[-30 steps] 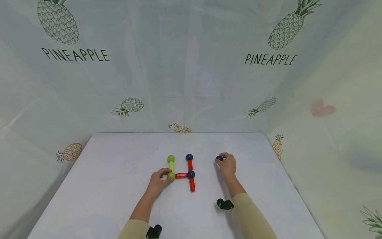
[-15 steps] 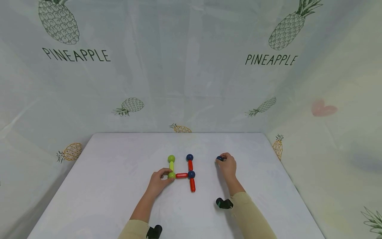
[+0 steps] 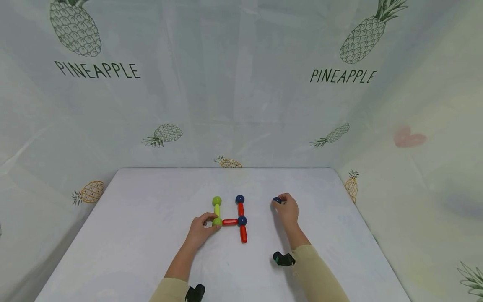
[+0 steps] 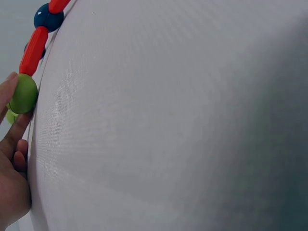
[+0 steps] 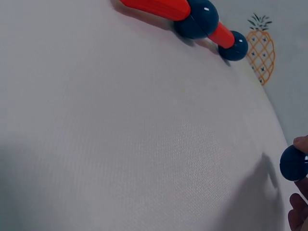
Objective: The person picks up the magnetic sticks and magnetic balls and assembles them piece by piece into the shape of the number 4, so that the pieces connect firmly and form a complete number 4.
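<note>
My left hand [image 3: 201,228] pinches the near green ball [image 4: 24,94] between thumb and fingers, down at the table. That ball joins a yellow-green rod [image 3: 216,210] leading to a far green ball [image 3: 216,200], and a red rod [image 3: 229,222] leading right to a blue ball [image 3: 242,220]. From this blue ball one red rod [image 3: 240,209] runs to a far blue ball [image 3: 240,199]; another red rod [image 3: 243,234] points toward me with a bare end. Off to the right, my right hand [image 3: 288,209] holds a loose blue ball [image 5: 293,163] in its fingertips, apart from the joined pieces.
The white table [image 3: 132,235] carries the joined pieces near its middle. A cloth [image 3: 241,105] printed with pineapples hangs behind its far edge and along the sides. Black wrist devices [image 3: 284,258] sit by both sleeves.
Both hands keep nearly the same place and hold. The blue ball in the right hand shifts very slightly; the joined pieces stay put.
</note>
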`<state>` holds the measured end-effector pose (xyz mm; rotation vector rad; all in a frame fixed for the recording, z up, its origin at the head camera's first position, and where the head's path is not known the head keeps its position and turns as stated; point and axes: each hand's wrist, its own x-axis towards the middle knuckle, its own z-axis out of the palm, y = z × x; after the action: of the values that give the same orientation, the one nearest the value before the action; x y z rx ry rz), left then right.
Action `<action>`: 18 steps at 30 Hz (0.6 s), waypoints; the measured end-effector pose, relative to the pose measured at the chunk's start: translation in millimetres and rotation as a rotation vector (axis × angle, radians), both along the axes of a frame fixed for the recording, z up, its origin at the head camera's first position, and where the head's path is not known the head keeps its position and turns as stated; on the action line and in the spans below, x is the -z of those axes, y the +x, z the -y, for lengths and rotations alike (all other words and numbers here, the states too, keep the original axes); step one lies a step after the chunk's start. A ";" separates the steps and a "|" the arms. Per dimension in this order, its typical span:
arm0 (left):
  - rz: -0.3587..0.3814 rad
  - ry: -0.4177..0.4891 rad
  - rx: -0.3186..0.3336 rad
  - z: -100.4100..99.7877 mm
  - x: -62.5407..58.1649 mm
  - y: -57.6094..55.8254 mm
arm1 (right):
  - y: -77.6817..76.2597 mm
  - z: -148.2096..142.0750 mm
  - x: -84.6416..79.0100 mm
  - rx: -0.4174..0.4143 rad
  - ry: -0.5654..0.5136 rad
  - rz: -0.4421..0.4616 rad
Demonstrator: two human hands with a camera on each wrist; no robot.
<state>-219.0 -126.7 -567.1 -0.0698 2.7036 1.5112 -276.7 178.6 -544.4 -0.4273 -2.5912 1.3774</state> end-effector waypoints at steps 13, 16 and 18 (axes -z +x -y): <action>0.003 -0.002 -0.005 -0.4 1.0 -2.2 | 20.9 15.5 -8.1 -0.073 -0.066 -0.005; 0.013 -0.002 -0.008 -0.2 0.4 -2.5 | 25.8 19.7 -11.2 -0.082 -0.070 -0.002; 0.019 -0.001 -0.011 0.0 -0.5 -2.4 | 29.0 22.6 -13.0 -0.085 -0.074 -0.002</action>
<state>-221.4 -126.7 -566.6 -0.0985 2.6931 1.5047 -247.8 156.1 -531.4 -0.3306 -2.5913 1.5040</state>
